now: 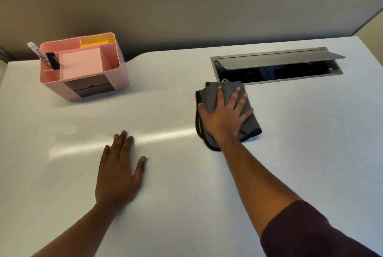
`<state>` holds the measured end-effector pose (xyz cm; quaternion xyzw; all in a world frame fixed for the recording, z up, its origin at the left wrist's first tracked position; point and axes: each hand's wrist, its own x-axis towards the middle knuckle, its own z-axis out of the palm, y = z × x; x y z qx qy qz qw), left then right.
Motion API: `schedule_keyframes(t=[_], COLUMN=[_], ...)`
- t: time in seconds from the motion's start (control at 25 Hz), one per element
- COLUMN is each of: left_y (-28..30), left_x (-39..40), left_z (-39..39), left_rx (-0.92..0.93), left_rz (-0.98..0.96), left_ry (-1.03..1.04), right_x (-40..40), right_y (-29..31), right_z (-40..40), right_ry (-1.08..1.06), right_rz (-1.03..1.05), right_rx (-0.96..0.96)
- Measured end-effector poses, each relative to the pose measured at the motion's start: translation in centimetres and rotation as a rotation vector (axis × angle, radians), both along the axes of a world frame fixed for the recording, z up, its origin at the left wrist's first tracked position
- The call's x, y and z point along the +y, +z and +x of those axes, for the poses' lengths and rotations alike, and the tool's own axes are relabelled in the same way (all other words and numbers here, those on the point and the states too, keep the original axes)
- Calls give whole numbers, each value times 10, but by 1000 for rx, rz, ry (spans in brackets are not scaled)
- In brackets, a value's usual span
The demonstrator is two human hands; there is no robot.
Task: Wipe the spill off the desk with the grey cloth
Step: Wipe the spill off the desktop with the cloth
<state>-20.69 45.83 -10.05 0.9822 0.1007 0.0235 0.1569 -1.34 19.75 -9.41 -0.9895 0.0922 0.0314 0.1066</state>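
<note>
The folded grey cloth (249,123) with a dark edge lies on the white desk (310,142), right of centre. My right hand (224,114) presses flat on it with fingers spread and straight. Flat on the bare desk nearer the front rests my left hand (119,170), fingers straight, holding nothing. A faint wet smear (64,130) shows on the desk to the left, and a bright streak runs between it and the cloth.
A pink desk organiser (87,82) with a marker and sticky notes stands at the back left. An open cable hatch (277,66) with a raised grey lid sits just behind the cloth. A grey partition wall (186,8) backs the desk.
</note>
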Motion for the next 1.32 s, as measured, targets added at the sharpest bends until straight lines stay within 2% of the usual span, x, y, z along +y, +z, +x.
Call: schedule_keyframes(t=[0.12, 0.24, 0.32, 0.44, 0.52, 0.56, 0.68, 0.76, 0.8, 0.92, 1.0, 1.08, 1.2, 1.28, 1.32], left_y=[-1, -4, -6, -8, -9, -9, -10, -11, -11, -12, -12, -11, -10, -9, -9], left_x=[1, 4, 5, 6, 7, 5, 6, 6, 7, 5, 7, 6, 4, 5, 6], left_z=[-2, 0, -2, -1, -1, -2, -1, -1, -1, -3, -2, -1, -1, -3, -5], left_rx=[2, 12, 16, 6, 12, 13, 6, 3, 2, -7, -2, -6, -7, 0, 1], left_rz=[4, 15, 19, 14, 17, 16, 17, 18, 23, 22, 32, 32, 22, 1, -3], left_ry=[-6, -6, -2, -13, -4, -3, -4, -4, -3, -4, -2, -2, -9, -14, -15], right_x=[83, 80, 60, 53, 72, 84, 94, 79, 75, 80, 100, 122, 128, 109, 99], right_y=[-10, -18, -10, 8, 11, 7, -11, -11, -9, 10, 13, 4, -11, -8, -3], right_z=[-48, -31, 23, 99, 103, 87, 17, 24, 48, 112, 111, 64, -30, -30, -13], right_ry=[379, 633, 605, 412, 356, 409, 838, 1007, 986, 621, 524, 625, 912, 981, 932], right_rz=[8, 23, -6, -37, -26, -35, -28, -52, -60, -85, -61, -44, 16, -9, -32], right_rx=[-62, -101, -56, 11, 19, 5, -85, -118, -113, -12, -14, -57, -119, -128, -110])
